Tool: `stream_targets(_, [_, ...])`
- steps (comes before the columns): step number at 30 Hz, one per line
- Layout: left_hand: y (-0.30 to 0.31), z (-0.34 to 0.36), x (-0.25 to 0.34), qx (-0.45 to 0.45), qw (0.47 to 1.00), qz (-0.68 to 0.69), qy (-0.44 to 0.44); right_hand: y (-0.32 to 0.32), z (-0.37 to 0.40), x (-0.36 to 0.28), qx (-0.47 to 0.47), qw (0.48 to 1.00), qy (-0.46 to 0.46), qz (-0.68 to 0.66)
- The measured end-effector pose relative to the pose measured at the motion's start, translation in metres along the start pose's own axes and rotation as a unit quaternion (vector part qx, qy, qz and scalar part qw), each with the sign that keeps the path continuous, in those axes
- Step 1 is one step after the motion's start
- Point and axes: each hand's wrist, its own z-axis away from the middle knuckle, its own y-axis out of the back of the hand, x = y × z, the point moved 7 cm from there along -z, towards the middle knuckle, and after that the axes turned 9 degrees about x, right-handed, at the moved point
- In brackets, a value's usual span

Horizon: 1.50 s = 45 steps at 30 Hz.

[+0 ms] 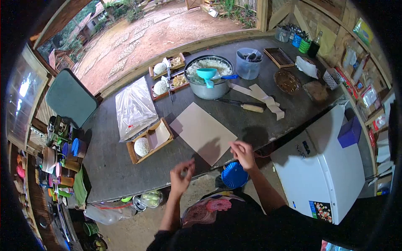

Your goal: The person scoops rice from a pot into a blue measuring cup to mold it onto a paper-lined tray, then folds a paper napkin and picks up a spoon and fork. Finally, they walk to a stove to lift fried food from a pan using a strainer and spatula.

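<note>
A flat sheet of brown paper [204, 131] lies at an angle on the dark table in front of me. My left hand [181, 176] hovers by its near edge, fingers loosely bent, with nothing visible in them. Over the sheet's right corner, my right hand [243, 154] is also half curled and appears to hold nothing. Left of the paper sits a wooden box [155, 147] with a rounded mound of rice [142, 146] and a paper-lined compartment. Behind the sheet stands a pot of rice [206, 90], with a turquoise scoop [207, 73] and a blue-handled utensil resting on top.
A knife [252, 108] and paper strips [268, 100] lie right of the sheet. Two filled wooden boxes [181, 80] stand behind; clear plastic [135, 106] lies left. A utensil tub [248, 67] and brown bowl [287, 81] are further back. A white fridge [335, 167] stands right.
</note>
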Motion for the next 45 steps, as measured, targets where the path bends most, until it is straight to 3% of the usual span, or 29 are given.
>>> stream_targets(4, [0.012, 0.095, -0.041, -0.054, 0.996, -0.063, 0.039, 0.057, 0.065, 0.113, 0.029, 0.975, 0.019, 0.221])
stream_targets(5, [0.011, 0.121, -0.074, -0.080, 0.985, -0.107, 0.105, 0.073, 0.082, 0.149, 0.039, 0.942, 0.073, 0.324])
stream_targets(6, [0.011, 0.149, -0.111, -0.105, 0.969, -0.149, 0.169, 0.096, 0.096, 0.206, 0.047, 0.895, 0.127, 0.425])
stream_targets(7, [0.010, 0.179, -0.145, -0.109, 0.961, -0.170, 0.189, 0.163, 0.108, 0.321, 0.051, 0.893, 0.128, 0.429])
stream_targets(8, [0.009, 0.213, -0.180, -0.112, 0.952, -0.190, 0.211, 0.198, 0.120, 0.454, 0.017, 0.869, -0.079, 0.489])
stream_targets(9, [0.008, 0.247, -0.207, -0.134, 0.938, -0.215, 0.238, 0.212, 0.141, 0.454, 0.019, 0.866, -0.077, 0.494])
stream_targets(10, [0.008, 0.285, -0.237, -0.158, 0.921, -0.240, 0.263, 0.222, 0.168, 0.454, -0.056, 0.819, -0.109, 0.560])
stream_targets(12, [0.001, 0.411, -0.345, -0.123, 0.882, 0.017, 0.455, 0.250, 0.260, 0.440, -0.212, 0.691, -0.186, 0.666])
stream_targets(13, [-0.006, 0.420, -0.342, -0.126, 0.882, 0.021, 0.454, 0.257, 0.285, 0.419, -0.208, 0.689, -0.187, 0.668])
stream_targets(15, [0.013, 0.521, -0.353, -0.200, 0.858, -0.058, 0.469, 0.249, 0.317, 0.366, -0.187, 0.729, -0.023, 0.658])
stream_targets(16, [0.013, 0.546, -0.352, -0.237, 0.843, -0.100, 0.472, 0.255, 0.328, 0.348, -0.180, 0.730, -0.023, 0.659])
stream_targets(17, [0.021, 0.583, -0.354, -0.271, 0.826, -0.143, 0.473, 0.262, 0.337, 0.338, -0.209, 0.715, -0.089, 0.662])
stream_targets(18, [0.018, 0.583, -0.353, -0.304, 0.806, -0.186, 0.473, 0.270, 0.345, 0.336, -0.238, 0.695, -0.156, 0.660])
stream_targets(19, [0.015, 0.586, -0.348, -0.307, 0.806, -0.186, 0.471, 0.284, 0.351, 0.344, -0.235, 0.696, -0.158, 0.660])
stream_targets(22, [-0.008, 0.571, -0.319, -0.225, 0.874, -0.119, 0.415, 0.344, 0.363, 0.378, -0.250, 0.661, -0.185, 0.683])
stream_targets(24, [-0.027, 0.550, -0.305, -0.166, 0.911, -0.072, 0.371, 0.368, 0.359, 0.369, -0.144, 0.790, -0.197, 0.562])
stream_targets(25, [-0.041, 0.545, -0.318, -0.196, 0.858, -0.115, 0.461, 0.371, 0.351, 0.363, -0.142, 0.791, -0.197, 0.562])
stream_targets(27, [-0.056, 0.523, -0.313, -0.178, 0.851, -0.024, 0.493, 0.361, 0.326, 0.313, -0.136, 0.643, -0.010, 0.754])
stream_targets(29, [-0.087, 0.496, -0.299, -0.134, 0.812, 0.161, 0.545, 0.395, 0.314, 0.314, 0.038, 0.820, 0.121, 0.558])
stream_targets(31, [-0.111, 0.461, -0.272, -0.143, 0.827, -0.017, 0.544, 0.400, 0.296, 0.259, 0.055, 0.917, -0.103, 0.381])
stream_targets(33, [-0.154, 0.445, -0.304, -0.186, 0.851, -0.074, 0.486, 0.417, 0.282, 0.254, 0.033, 0.907, -0.158, 0.388])
stream_targets(35, [-0.190, 0.410, -0.260, -0.148, 0.847, 0.013, 0.510, 0.434, 0.271, 0.223, 0.047, 0.904, -0.109, 0.412])
stream_targets(36, [-0.218, 0.387, -0.256, -0.144, 0.940, 0.044, 0.307, 0.441, 0.263, 0.204, 0.059, 0.898, -0.055, 0.432])
stream_targets(37, [-0.237, 0.360, -0.207, -0.133, 0.985, 0.073, 0.088, 0.453, 0.254, 0.206, 0.060, 0.898, -0.057, 0.432])
stream_targets(38, [-0.264, 0.346, -0.184, -0.135, 0.984, 0.073, 0.088, 0.464, 0.245, 0.201, 0.081, 0.890, -0.025, 0.448])
stream_targets(39, [-0.270, 0.335, -0.136, -0.185, 0.913, -0.051, 0.360, 0.474, 0.237, 0.195, 0.102, 0.880, 0.007, 0.464])
stream_targets(42, [-0.320, 0.298, -0.082, -0.189, 0.934, -0.053, 0.299, 0.477, 0.207, 0.144, 0.081, 0.888, -0.068, 0.447])
stream_targets(44, [-0.340, 0.268, -0.027, -0.199, 0.960, -0.083, 0.179, 0.475, 0.185, 0.109, 0.076, 0.905, -0.033, 0.416])
stream_targets(45, [-0.348, 0.256, -0.012, -0.195, 0.960, -0.084, 0.182, 0.472, 0.175, 0.092, 0.075, 0.922, 0.001, 0.379])
